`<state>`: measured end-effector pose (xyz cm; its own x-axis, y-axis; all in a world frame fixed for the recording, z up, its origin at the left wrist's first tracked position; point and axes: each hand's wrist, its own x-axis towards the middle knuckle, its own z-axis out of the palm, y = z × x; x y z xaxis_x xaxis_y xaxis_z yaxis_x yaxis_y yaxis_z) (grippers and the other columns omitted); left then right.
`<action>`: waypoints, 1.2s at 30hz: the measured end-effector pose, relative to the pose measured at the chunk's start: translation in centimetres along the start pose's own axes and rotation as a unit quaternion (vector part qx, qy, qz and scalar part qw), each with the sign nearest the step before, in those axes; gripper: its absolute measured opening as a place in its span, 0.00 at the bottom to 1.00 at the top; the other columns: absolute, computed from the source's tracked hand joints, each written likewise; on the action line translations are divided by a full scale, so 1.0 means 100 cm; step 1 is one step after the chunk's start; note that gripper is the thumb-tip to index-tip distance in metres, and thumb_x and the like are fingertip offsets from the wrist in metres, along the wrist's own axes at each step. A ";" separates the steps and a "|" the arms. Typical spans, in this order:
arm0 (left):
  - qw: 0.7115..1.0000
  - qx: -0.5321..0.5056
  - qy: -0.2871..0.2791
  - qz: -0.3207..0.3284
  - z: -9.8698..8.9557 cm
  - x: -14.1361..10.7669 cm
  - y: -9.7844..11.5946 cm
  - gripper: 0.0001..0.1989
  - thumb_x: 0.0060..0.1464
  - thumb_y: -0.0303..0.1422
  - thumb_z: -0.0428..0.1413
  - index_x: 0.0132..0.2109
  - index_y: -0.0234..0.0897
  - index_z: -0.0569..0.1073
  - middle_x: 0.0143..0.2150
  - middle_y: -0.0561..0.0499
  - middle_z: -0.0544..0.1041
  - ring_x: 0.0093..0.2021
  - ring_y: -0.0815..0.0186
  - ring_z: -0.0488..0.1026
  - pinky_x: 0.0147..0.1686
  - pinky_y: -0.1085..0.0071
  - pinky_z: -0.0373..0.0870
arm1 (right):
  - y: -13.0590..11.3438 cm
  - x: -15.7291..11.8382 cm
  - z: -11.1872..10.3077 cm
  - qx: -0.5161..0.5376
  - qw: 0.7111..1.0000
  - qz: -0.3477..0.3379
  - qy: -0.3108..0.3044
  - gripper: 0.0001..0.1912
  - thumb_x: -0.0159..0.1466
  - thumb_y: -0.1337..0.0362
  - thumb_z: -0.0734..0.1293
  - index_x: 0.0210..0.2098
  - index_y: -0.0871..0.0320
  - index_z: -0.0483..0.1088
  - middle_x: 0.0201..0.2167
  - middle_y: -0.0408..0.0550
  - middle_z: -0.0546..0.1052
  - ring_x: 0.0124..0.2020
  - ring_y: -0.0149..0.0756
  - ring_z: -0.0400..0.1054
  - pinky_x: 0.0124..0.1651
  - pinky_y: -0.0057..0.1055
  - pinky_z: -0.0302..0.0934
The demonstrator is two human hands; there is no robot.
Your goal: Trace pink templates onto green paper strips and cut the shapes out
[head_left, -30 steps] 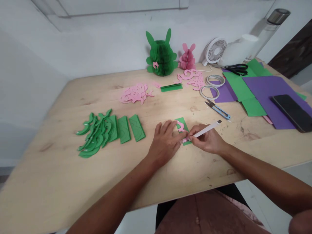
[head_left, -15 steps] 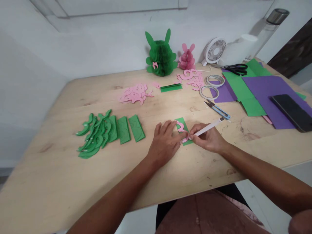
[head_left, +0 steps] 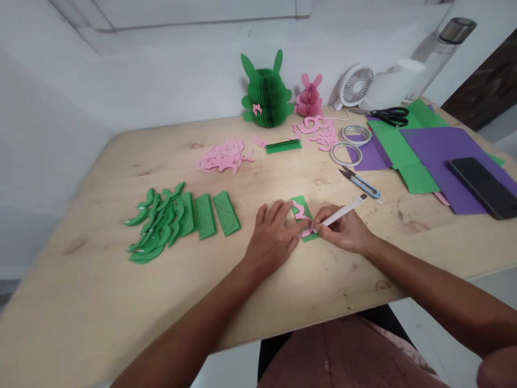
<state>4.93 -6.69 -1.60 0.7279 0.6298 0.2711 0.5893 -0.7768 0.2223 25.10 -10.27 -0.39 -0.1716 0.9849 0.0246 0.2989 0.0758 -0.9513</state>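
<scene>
Where the pink paper cut-out [head_left: 299, 209] lies: flat on a green paper strip [head_left: 306, 209], toward the middle of the counter [head_left: 181, 307].
Cut-out's handling: likely very light, thin and bendy, apt to slide or crease; pressing it flat looks safer than pinching a narrow curve.
Strip's handling: seemingly stiffer, perhaps layered; best steadied along its long edges.
Left hand [head_left: 271, 233]: palm down, unclenched, fingers spread, thumb laid across the cut-out.
Right hand [head_left: 348, 230]: grasping a white pen [head_left: 343, 211] low on its barrel, close beside the cut-out's lower curve; the pen slopes up rightward, its tip hidden.
Nearby: outline-marked green rectangles [head_left: 226, 213] leftward, thread snips [head_left: 367, 186] beyond the right hand.
Farther back: green honeycomb-paper rabbit [head_left: 266, 97] beside a smaller pink rabbit [head_left: 309, 101].
</scene>
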 end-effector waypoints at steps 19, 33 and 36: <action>1.000 0.002 -0.001 0.000 0.001 0.000 -0.001 0.16 0.56 0.31 0.52 0.51 0.48 0.73 0.60 0.42 0.63 0.61 0.48 0.57 0.56 0.46 0.53 | -0.002 0.001 0.001 -0.027 1.000 -0.006 0.003 0.02 0.55 0.69 0.65 0.27 0.60 0.68 0.21 0.41 0.68 0.21 0.27 0.59 0.22 0.24 0.52; 1.000 -0.001 0.003 -0.001 -0.001 0.001 0.000 0.16 0.55 0.30 0.52 0.51 0.49 0.73 0.60 0.44 0.64 0.61 0.49 0.57 0.56 0.48 0.53 | -0.002 0.000 0.001 -0.031 1.000 -0.001 0.001 0.01 0.56 0.69 0.65 0.27 0.59 0.68 0.21 0.41 0.68 0.21 0.27 0.59 0.22 0.25 0.52; 1.000 -0.002 -0.001 -0.002 -0.001 0.001 0.000 0.16 0.55 0.30 0.52 0.51 0.48 0.73 0.60 0.43 0.64 0.61 0.49 0.57 0.56 0.47 0.53 | -0.001 0.000 0.001 -0.041 0.999 -0.013 -0.002 0.02 0.56 0.70 0.64 0.27 0.59 0.69 0.21 0.41 0.68 0.21 0.27 0.59 0.23 0.25 0.52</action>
<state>4.95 -6.68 -1.47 0.7258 0.6331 0.2691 0.5913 -0.7740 0.2265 24.96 -10.27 -0.35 -0.1829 0.9820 0.0474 0.3705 0.1135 -0.9219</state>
